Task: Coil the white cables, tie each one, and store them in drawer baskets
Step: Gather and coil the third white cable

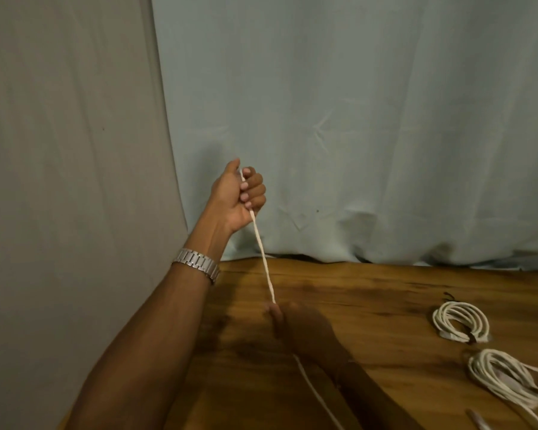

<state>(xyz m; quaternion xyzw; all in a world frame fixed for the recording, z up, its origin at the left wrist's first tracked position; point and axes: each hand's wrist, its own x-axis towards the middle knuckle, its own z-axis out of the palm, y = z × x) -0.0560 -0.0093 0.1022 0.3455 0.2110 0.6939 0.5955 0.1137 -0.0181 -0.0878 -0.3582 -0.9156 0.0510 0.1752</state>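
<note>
**White cable drawn taut for coiling**

A thin white braided cable [263, 256] was held stretched above the brown wooden table [370, 293]. The left hand [239, 195], raised over the table's far-left corner, was closed in a fist around the cable's upper end. The right hand [302, 327] sat low over the table; its grip was blurred and dark, so whether its fingers pinched the cable could not be told. The slack ran from that hand toward the table's near edge.

An even loop size would probably be best kept by feeding equal lengths under light tension.

On the table's right side, a tied white coil [461, 321] and a looser white bundle [507, 380] lay near each other. Open wood was left between them and the hands. A pale curtain [354, 119] hung behind the table's far edge.
</note>
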